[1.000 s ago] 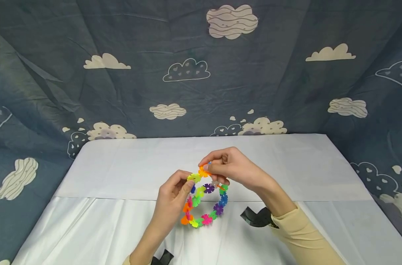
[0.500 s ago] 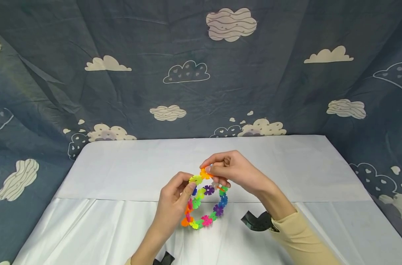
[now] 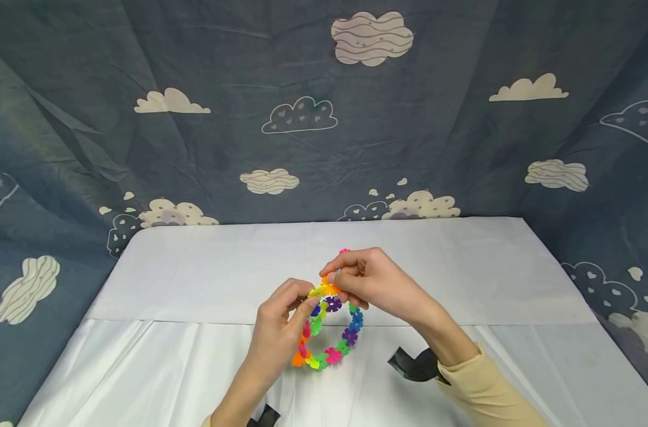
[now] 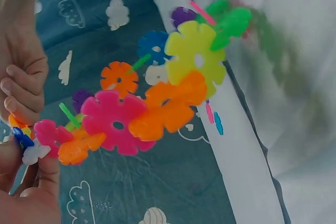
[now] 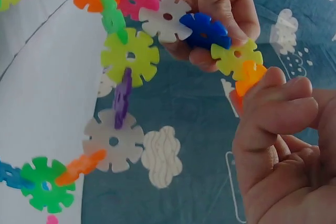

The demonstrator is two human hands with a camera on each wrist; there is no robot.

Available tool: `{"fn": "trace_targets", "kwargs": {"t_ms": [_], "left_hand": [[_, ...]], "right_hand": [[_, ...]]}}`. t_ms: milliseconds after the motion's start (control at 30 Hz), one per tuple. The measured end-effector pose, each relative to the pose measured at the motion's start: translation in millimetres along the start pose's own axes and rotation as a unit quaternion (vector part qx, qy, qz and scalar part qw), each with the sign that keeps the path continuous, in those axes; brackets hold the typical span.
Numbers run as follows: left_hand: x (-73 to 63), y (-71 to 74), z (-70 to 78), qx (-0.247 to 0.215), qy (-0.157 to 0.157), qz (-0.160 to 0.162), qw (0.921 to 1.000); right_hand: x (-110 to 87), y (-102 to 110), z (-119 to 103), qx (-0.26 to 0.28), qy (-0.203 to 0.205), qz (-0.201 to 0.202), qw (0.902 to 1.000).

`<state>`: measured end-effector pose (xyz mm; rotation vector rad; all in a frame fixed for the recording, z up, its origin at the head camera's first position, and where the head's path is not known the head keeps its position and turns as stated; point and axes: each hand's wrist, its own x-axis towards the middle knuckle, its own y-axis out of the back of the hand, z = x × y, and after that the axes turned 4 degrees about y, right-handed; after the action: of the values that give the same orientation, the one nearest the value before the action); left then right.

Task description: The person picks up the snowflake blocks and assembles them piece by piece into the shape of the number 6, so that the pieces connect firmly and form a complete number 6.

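A chain of colourful flower-shaped interlocking discs (image 3: 333, 355) hangs in a loop below both hands in the head view. My left hand (image 3: 278, 317) pinches it at the top left, by a yellow disc (image 5: 237, 59) beside a blue disc (image 5: 205, 31). With curled fingers my right hand (image 3: 374, 279) grips an orange disc (image 5: 250, 78), which touches the yellow one; how deep their slots meet is hidden. Behind the right fingers a bit of a pink disc (image 3: 345, 251) peeks out. Pink and orange discs (image 4: 118, 125) fill the middle of the left wrist view.
A white-covered table (image 3: 196, 273) lies beneath the hands. Behind it hangs a dark blue cloth (image 3: 222, 148) with printed clouds. Black straps (image 3: 413, 364) stick out near each wrist.
My right hand has come slightly lower, and its orange disc now overlaps the yellow one in the head view. A pink disc has come into sight above the right fingers.
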<state>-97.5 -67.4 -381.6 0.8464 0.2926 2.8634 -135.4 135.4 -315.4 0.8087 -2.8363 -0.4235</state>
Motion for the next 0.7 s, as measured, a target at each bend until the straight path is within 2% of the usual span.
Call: {"fn": "trace_targets", "kwargs": {"t_ms": [100, 167, 233, 300, 367, 433, 500, 600, 700], "left_hand": [[-0.2, 0.0, -0.9, 0.006, -0.012, 0.003, 0.9999], [-0.1, 0.2, -1.3, -0.004, -0.005, 0.003, 1.0], [-0.3, 0.9, -0.4, -0.026, 0.029, 0.001, 0.9992], [-0.5, 2.6, 0.1, -0.058, 0.085, 0.0, 0.9947], [0.2, 5.6, -0.1, -0.101, 0.151, 0.005, 0.9834], [1.7, 9.4, -2.2, -0.147, 0.209, 0.016, 0.9666], [4.2, 13.1, -5.8, -0.193, 0.25, 0.025, 0.9485], [7.6, 16.7, -12.5, -0.242, 0.289, 0.028, 0.9258], [9.3, 17.3, -17.8, -0.264, 0.307, 0.026, 0.9138]], "right_hand": [[0.5, -2.6, -0.5, 0.004, -0.001, 0.002, 1.0], [0.8, -5.1, 2.2, 0.029, 0.0, 0.006, 0.9996], [0.8, -8.1, 6.9, 0.067, 0.002, 0.009, 0.9977], [0.0, -10.7, 12.5, 0.1, 0.002, 0.01, 0.9949], [-1.6, -11.3, 18.3, 0.113, 0.004, 0.008, 0.9936], [-3.9, -9.1, 23.7, 0.111, 0.002, 0.009, 0.9937], [-5.7, -4.1, 29.0, 0.1, 0.0, 0.017, 0.9949], [-6.2, 6.8, 39.8, 0.09, -0.004, 0.041, 0.9951], [-5.1, 18.4, 53.7, 0.076, -0.021, 0.068, 0.9946]]}}
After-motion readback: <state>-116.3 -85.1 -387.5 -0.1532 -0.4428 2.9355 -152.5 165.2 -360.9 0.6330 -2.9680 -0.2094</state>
